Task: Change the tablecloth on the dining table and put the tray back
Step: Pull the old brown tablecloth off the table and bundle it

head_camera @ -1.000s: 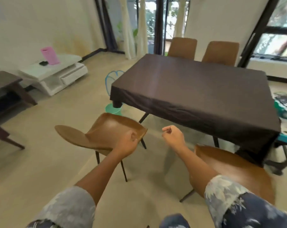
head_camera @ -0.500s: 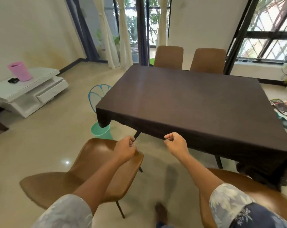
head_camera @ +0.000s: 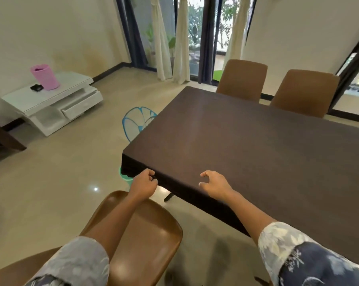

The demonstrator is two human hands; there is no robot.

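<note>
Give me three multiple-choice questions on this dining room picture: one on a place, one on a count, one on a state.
1. Where does the pink container stand? A white low table; B floor; C windowsill.
2. How many brown chairs stand on the far side of the tablecloth? A one; B two; C four.
3. What does the left hand do? A grips the tablecloth's edge; B lies flat; C holds a tray.
A, it stands on the white top; B, two backs show; A, it curls round the hem.

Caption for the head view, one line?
The left hand grips the edge of the dark tablecloth near its corner; the right hand hovers over it, loosely curled.
</note>
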